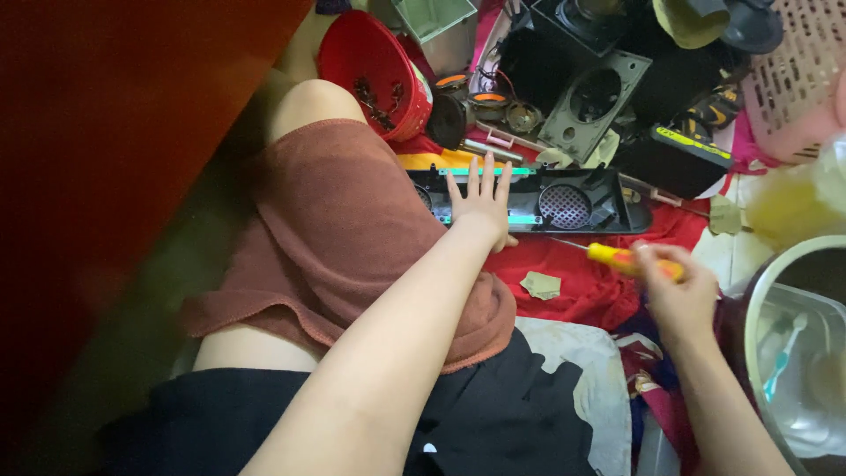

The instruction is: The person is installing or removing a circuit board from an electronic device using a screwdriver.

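Our left hand (pixel 481 204) lies flat, pinning the black speaker panel (pixel 529 201); right hand (pixel 674 286) grips the yellow screwdriver (pixel 621 258). The tip could slip and gouge the grille.

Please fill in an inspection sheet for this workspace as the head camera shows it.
Surface: red cloth on the floor.
Job's things: long black plastic speaker panel with round grille; yellow-handled screwdriver.
Clutter: red plastic bowl holding small dark parts, grey speaker frame, pink basket, metal basin.
Grippers: left hand flat on panel; right hand holding screwdriver.
Cables: nothing seen.
Surroundings: dark red furniture.
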